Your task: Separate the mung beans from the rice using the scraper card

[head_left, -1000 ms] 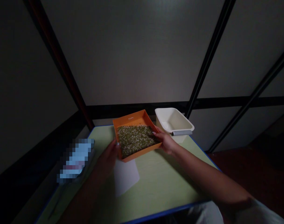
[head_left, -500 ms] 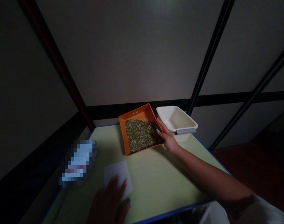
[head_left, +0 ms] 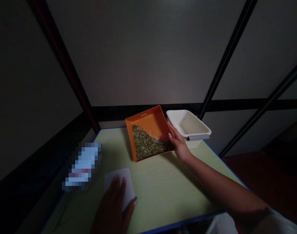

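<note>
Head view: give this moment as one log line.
Right hand: grips orange tray; left hand: on white card; grains: toward tray's near-left corner; white tub: right of tray

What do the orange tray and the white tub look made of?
Orange tray: possibly plastic or coated card, fairly matte, judging by its thin, flat, even-coloured walls. White tub: probably moulded plastic, smooth and satin, given its rounded corners and thick rim.
</note>
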### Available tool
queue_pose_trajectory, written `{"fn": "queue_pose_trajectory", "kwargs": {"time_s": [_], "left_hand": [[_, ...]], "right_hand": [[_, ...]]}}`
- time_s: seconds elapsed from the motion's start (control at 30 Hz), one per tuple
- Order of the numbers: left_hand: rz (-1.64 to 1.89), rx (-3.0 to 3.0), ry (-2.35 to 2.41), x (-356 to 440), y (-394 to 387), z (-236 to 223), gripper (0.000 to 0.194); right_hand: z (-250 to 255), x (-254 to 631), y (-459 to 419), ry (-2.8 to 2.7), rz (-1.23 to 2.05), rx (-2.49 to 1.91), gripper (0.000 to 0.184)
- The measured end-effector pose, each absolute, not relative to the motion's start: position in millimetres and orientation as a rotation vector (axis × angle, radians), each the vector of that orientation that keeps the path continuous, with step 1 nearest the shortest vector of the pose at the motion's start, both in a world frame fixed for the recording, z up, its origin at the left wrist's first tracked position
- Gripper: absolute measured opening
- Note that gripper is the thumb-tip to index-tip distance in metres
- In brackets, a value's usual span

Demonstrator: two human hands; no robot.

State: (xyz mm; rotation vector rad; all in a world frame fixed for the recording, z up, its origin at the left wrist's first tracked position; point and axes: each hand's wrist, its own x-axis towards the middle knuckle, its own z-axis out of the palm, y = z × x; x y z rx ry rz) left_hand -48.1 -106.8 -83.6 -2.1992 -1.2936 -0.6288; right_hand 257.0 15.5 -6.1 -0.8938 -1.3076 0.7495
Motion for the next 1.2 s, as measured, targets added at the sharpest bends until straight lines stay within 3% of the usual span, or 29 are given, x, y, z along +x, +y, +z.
{"fn": "queue_pose_trajectory", "kwargs": {"time_s": [0.3, 0.53, 1.2], "left_hand": [[-0.613, -2.206, -1.331, -46.0, -110.8, -77.1, 0.055], [-0.681, -2.266, -1.382, -55.5, -110.6, -91.8, 0.071], [-0.762, -2.356, -1.489, -64.3, -108.5, -99.7, 0.066]], "right_hand": [[-3.9, 258.2, 10.6, -1.377, 0.670, -0.863, 0.057], [-14.3, 256.8, 7.5, -1.306, 0.704, -0.840, 0.056], [-21.9, 256.0, 9.4, -1.189, 0.793, -0.841, 0.056]]}}
